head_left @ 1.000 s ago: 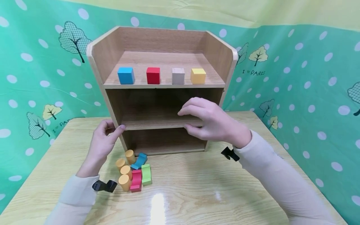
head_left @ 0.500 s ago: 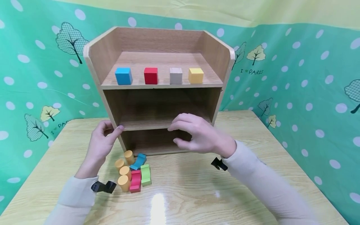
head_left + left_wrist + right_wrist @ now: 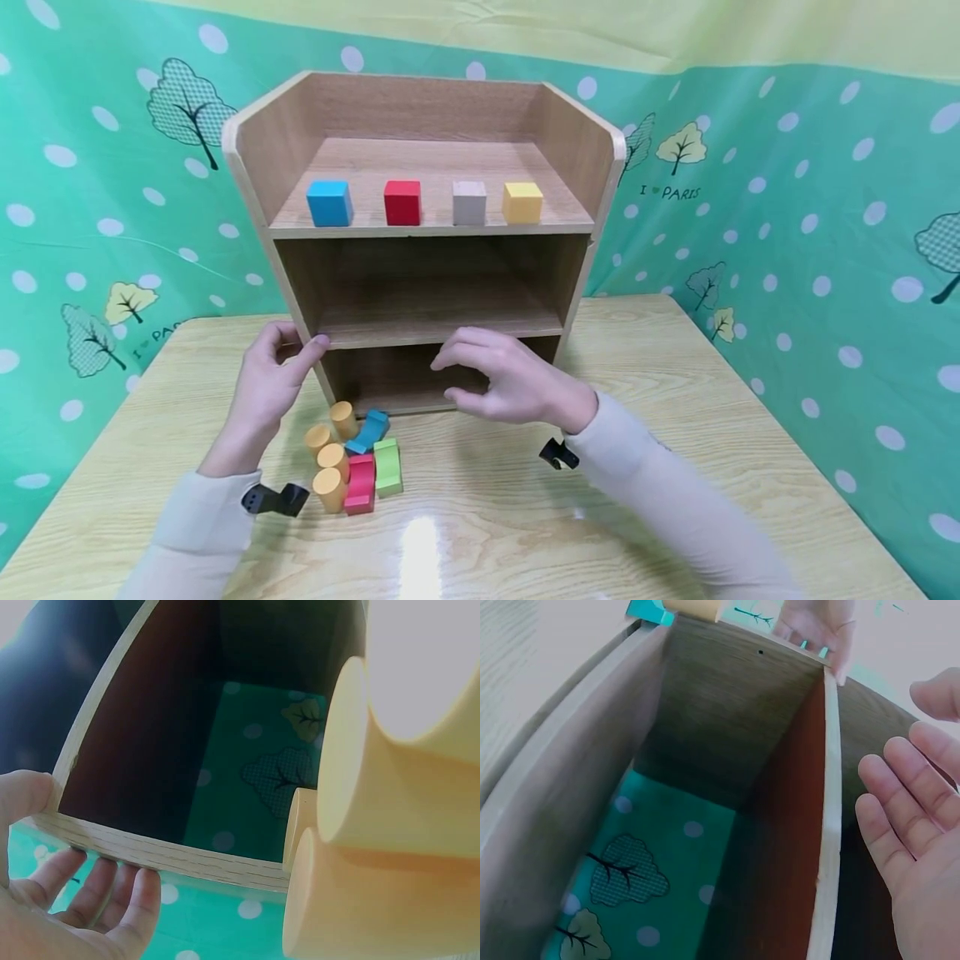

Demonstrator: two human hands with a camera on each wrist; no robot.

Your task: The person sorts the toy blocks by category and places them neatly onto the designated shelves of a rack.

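Observation:
A wooden shelf unit [image 3: 435, 150] stands on the table. My left hand [image 3: 272, 379] grips its left side panel, thumb at the front edge; in the left wrist view the fingers [image 3: 139, 907] of that hand lie against the panel's outer face. My right hand [image 3: 510, 379] hovers in front of the lower compartment with loosely bent fingers and holds nothing. Beside my left hand lie several orange cylinders [image 3: 330, 490], plus red [image 3: 361, 483], green [image 3: 387, 467] and blue [image 3: 368, 432] stepped blocks. Along the top shelf's front edge sit blue [image 3: 329, 204], red [image 3: 402, 203], grey [image 3: 468, 203] and yellow [image 3: 522, 203] cubes.
A wooden table [image 3: 660, 417] carries everything. Behind it and on the right hangs a green dotted curtain [image 3: 780, 192] with printed trees. The right wrist view shows the curtain through the shelf unit's open back.
My right hand has moved down and to the left, from the middle compartment to in front of the lower one. My left hand keeps its grip on the panel, and the blocks have not moved.

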